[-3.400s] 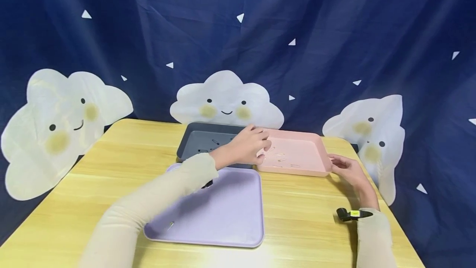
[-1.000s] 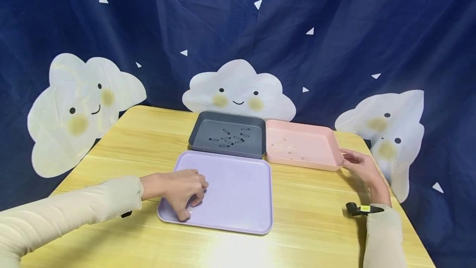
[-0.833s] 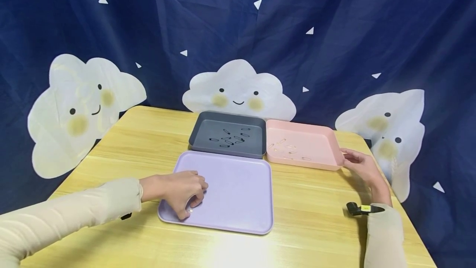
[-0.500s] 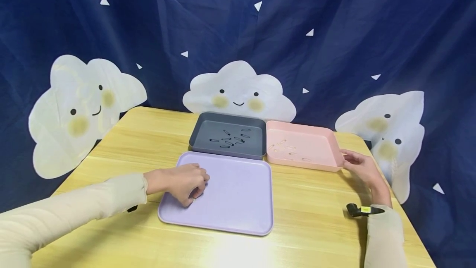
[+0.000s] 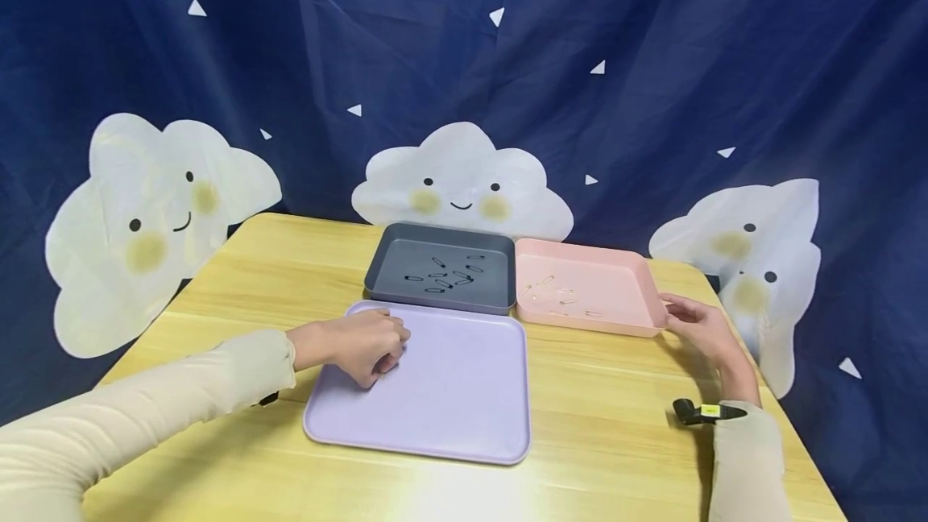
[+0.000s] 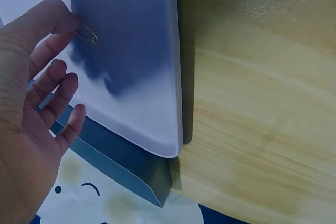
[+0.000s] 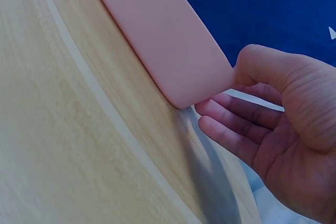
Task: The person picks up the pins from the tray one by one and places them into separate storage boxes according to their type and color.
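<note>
My left hand is over the left part of the lilac tray. Between thumb and index finger it pinches a gold safety pin, plain in the left wrist view and mostly hidden in the head view. Its other fingers are loosely curled. At the right end of the pink tray, my right hand holds the near corner, thumb at the rim and fingers against the outer wall. Several gold safety pins lie in that tray. Several black safety pins are spread in the dark grey tray.
All the trays sit on a wooden table. The grey and pink trays stand side by side at the back, with the lilac one in front of the grey. A dark blue curtain with clouds hangs behind the table.
Earlier my left hand was over the grey and pink trays; it then came down to a gold pin at the lilac tray's near left. It now lifts that pin away. The right hand stays put.
</note>
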`<state>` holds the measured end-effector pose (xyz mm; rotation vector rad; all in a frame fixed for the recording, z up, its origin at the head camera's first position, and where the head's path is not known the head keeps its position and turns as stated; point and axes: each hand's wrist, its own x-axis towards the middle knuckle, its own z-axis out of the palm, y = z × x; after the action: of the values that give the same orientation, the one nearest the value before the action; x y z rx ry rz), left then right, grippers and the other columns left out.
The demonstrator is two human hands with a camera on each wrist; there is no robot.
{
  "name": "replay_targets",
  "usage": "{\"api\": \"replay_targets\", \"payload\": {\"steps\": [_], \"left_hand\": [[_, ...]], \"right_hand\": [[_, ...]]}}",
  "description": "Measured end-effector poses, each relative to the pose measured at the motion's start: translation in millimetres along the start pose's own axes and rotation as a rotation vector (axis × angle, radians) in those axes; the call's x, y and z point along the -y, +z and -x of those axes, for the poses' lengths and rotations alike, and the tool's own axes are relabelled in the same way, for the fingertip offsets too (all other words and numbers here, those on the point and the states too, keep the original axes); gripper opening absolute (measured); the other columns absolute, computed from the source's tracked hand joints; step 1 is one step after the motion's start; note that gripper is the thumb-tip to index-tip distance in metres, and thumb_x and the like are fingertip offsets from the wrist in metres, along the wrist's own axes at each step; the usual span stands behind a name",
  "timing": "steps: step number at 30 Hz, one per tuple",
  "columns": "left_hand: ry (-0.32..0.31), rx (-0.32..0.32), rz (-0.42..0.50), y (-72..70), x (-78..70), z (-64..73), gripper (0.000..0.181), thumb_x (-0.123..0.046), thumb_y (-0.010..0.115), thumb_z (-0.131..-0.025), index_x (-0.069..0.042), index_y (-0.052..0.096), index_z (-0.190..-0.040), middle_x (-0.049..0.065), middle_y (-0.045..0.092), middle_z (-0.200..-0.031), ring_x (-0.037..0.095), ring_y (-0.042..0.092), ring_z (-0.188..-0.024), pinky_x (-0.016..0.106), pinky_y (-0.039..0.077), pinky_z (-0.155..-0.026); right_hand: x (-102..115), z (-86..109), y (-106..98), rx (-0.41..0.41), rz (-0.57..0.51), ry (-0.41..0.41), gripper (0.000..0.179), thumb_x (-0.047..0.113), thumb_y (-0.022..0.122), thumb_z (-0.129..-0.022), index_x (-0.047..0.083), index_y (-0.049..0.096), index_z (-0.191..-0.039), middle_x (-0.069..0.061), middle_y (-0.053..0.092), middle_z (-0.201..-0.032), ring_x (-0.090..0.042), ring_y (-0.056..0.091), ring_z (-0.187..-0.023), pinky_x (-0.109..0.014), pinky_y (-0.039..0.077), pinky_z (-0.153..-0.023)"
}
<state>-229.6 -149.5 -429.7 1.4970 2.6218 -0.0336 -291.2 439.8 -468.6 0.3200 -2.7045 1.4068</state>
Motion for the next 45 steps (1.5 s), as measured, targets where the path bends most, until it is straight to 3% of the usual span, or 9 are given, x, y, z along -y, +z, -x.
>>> {"api": "replay_targets", "payload": {"steps": [5, 11, 22, 35, 45], "left_hand": [[-0.025, -0.009, 0.012, 1.8, 4.1, -0.5, 0.027, -0.016, 0.085, -0.064, -0.025, 0.06, -0.062, -0.016, 0.048, -0.075, 0.005, 0.05, -0.078, 0.053, 0.051, -0.1], [-0.037, -0.038, 0.011, 5.0, 6.5, -0.7, 0.027, -0.016, 0.084, -0.066, -0.025, 0.059, -0.061, -0.015, 0.048, -0.075, 0.006, 0.05, -0.078, 0.059, 0.048, -0.104], [-0.03, -0.089, 0.002, 4.0, 12.0, -7.1, 0.023, -0.015, 0.082, -0.065, -0.024, 0.061, -0.066, -0.014, 0.049, -0.076, 0.006, 0.049, -0.077, 0.051, 0.051, -0.092], [-0.056, -0.057, 0.013, 6.3, 14.1, -15.7, 0.027, -0.016, 0.082, -0.067, -0.026, 0.058, -0.061, -0.017, 0.048, -0.072, 0.003, 0.048, -0.073, 0.032, 0.04, -0.078], [-0.018, -0.074, -0.003, 4.1, 9.7, -26.6, 0.026, -0.014, 0.08, -0.066, -0.025, 0.058, -0.061, -0.016, 0.048, -0.072, 0.003, 0.049, -0.073, 0.033, 0.043, -0.078]], "right_hand": [[0, 0.0, 0, -0.001, 0.007, 0.003, 0.052, 0.01, 0.072, -0.094, -0.01, 0.055, -0.139, 0.02, 0.072, -0.101, 0.011, 0.064, -0.09, -0.009, 0.049, -0.076], [0, -1.8, 1, -0.004, 0.027, 0.02, 0.051, 0.014, 0.072, -0.094, -0.007, 0.057, -0.138, 0.012, 0.074, -0.102, 0.01, 0.065, -0.089, -0.011, 0.05, -0.075], [-5, -4.6, -3, -0.009, 0.048, 0.023, 0.051, 0.009, 0.071, -0.094, -0.01, 0.054, -0.139, 0.012, 0.073, -0.102, 0.009, 0.064, -0.088, -0.013, 0.051, -0.072], [2, -1.3, -1, 0.0, 0.016, 0.009, 0.051, 0.01, 0.071, -0.094, -0.01, 0.054, -0.138, 0.009, 0.073, -0.102, 0.01, 0.064, -0.087, -0.013, 0.051, -0.072], [1, -0.6, -1, 0.002, -0.002, 0.027, 0.054, 0.013, 0.072, -0.095, -0.01, 0.054, -0.14, 0.021, 0.069, -0.099, 0.01, 0.064, -0.088, -0.012, 0.05, -0.075]]}}
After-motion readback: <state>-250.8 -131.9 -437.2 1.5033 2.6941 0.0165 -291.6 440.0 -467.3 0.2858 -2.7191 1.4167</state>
